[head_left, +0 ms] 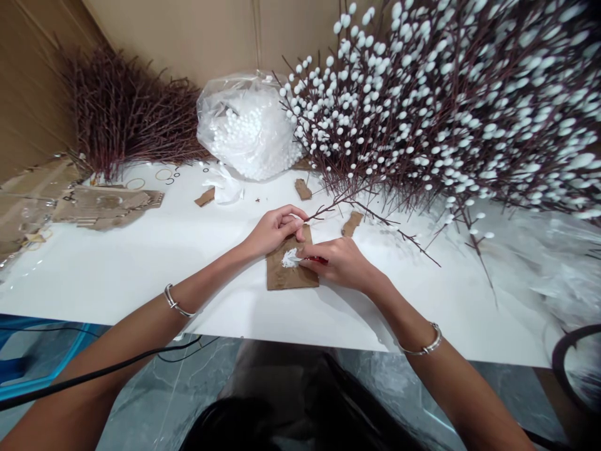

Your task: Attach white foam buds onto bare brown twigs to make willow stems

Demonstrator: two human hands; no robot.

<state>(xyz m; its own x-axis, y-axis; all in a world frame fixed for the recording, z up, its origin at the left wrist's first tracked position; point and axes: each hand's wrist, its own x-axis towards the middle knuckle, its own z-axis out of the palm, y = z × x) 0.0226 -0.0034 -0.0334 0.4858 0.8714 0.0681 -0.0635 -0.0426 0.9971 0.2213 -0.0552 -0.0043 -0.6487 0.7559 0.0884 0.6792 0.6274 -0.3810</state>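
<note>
My left hand (275,229) is closed in a pinch at the end of a thin dark branch (370,216) that lies across the white table (141,263). A small white bead seems to be between its fingertips. My right hand (340,262) is closed on a small tool with a red part. The tool's tip rests in a blob of white glue (290,258) on a brown cardboard piece (287,275). Both hands hover over that cardboard near the table's front edge.
A clear bag of white foam beads (246,128) stands at the back. A big heap of branches with white beads (446,94) fills the right. Bare dark twigs (124,116) are piled back left, with cardboard scraps (103,205) beside them. A black cable (94,374) runs below the table.
</note>
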